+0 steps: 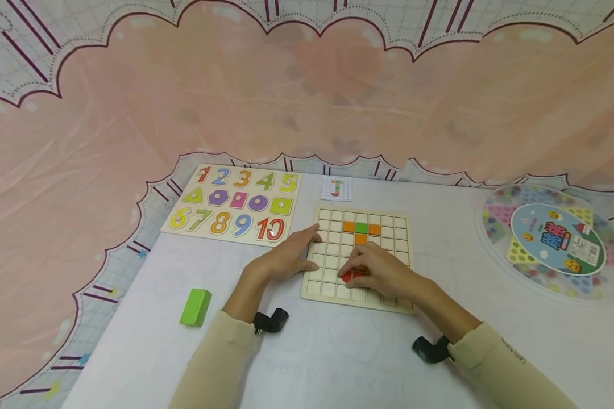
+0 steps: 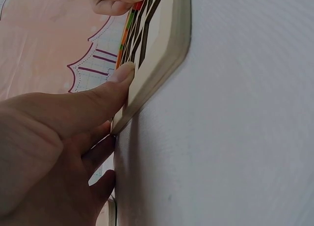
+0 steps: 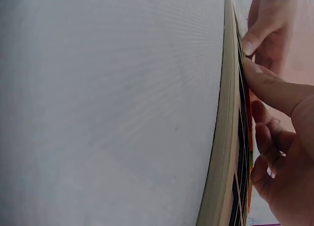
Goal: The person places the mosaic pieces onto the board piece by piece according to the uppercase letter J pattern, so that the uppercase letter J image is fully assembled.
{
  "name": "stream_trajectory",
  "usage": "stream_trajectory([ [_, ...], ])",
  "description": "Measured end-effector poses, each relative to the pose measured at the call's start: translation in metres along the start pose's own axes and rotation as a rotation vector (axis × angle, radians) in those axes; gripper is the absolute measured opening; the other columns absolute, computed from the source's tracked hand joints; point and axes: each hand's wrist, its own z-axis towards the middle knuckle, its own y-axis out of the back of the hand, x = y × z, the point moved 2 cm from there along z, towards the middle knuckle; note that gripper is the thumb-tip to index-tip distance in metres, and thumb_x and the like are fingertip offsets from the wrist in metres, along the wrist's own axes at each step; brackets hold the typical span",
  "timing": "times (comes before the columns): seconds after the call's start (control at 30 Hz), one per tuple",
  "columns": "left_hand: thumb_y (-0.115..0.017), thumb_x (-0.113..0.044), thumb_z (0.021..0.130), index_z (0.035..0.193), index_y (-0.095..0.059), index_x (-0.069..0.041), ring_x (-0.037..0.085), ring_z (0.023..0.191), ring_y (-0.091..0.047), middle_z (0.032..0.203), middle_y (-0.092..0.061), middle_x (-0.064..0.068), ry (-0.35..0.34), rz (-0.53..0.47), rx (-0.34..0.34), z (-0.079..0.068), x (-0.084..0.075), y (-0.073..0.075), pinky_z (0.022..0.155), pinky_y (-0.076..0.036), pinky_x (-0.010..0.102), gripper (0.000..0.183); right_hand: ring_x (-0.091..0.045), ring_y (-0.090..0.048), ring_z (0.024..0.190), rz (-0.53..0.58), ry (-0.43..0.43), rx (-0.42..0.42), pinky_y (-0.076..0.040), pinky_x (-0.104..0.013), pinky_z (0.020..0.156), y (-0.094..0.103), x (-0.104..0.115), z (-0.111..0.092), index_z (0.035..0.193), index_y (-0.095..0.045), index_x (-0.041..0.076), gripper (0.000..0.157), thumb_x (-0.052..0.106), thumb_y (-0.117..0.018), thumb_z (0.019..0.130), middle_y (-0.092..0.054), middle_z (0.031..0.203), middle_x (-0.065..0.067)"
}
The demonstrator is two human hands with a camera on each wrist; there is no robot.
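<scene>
A wooden grid board (image 1: pixel 328 289) lies flat on the table, with an orange tile (image 1: pixel 348 226), a green tile (image 1: pixel 361 228) and another orange tile (image 1: pixel 374 229) in one row. One more orange tile (image 1: pixel 360 239) sits below the green one. My left hand (image 1: pixel 281 255) rests at the board's left edge, its thumb (image 2: pixel 113 83) on the rim and fingers spread along the side. Over the lower middle squares, my right hand (image 1: pixel 384 271) pinches a red square tile (image 1: pixel 347 276) between thumb and fingers. That hand covers the squares beneath it.
Behind the board lies a small pattern card (image 1: pixel 336 188) showing a coloured J shape. A number and shape puzzle (image 1: pixel 230 205) is at the back left, a green block (image 1: pixel 195 307) at the front left. On the right stands a round clear box (image 1: pixel 558 241) of colourful pieces.
</scene>
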Motion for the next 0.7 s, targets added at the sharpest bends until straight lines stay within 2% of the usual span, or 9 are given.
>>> stream_trajectory([
  [0.23,-0.072,-0.016,0.095,0.161,-0.025,-0.004,0.026,0.159,-0.023,0.157,-0.048,0.009,-0.01,0.01,0.006,0.003,0.002,-0.001,0.133,-0.019,0.045,0.082,-0.011,-0.049,0.101,0.019,-0.007,0.005,-0.045,-0.026,0.083,-0.001,-0.002,-0.001,0.109,-0.08,0.03,0.025,0.032,-0.082,0.084,-0.064,0.106,0.008],
  [0.43,-0.072,-0.017,0.095,0.16,-0.027,-0.007,0.027,0.158,-0.026,0.157,-0.047,0.008,-0.007,0.002,0.005,0.004,0.003,-0.001,0.132,-0.021,0.046,0.08,-0.012,-0.048,0.1,0.037,-0.022,0.003,-0.043,-0.024,0.082,0.0,-0.003,-0.004,0.118,-0.078,0.029,0.039,0.036,-0.085,0.081,-0.063,0.11,0.007],
  [0.57,-0.073,-0.015,0.094,0.158,-0.03,-0.006,0.027,0.156,-0.03,0.155,-0.047,0.01,-0.016,0.009,-0.002,0.004,0.003,0.001,0.132,-0.024,0.047,0.078,-0.014,-0.05,0.1,0.01,-0.004,-0.034,-0.045,-0.025,0.08,0.006,-0.005,-0.01,0.123,-0.076,0.025,0.046,0.036,-0.086,0.08,-0.064,0.112,0.004],
  [0.7,-0.073,-0.014,0.094,0.157,-0.032,-0.005,0.029,0.158,-0.027,0.158,-0.045,0.011,-0.024,0.03,0.001,0.007,0.003,0.001,0.132,-0.023,0.047,0.077,-0.018,-0.052,0.11,-0.009,-0.057,-0.082,-0.051,-0.033,0.089,0.015,-0.011,-0.021,0.13,-0.072,0.021,0.055,0.035,-0.087,0.079,-0.064,0.121,0.0],
])
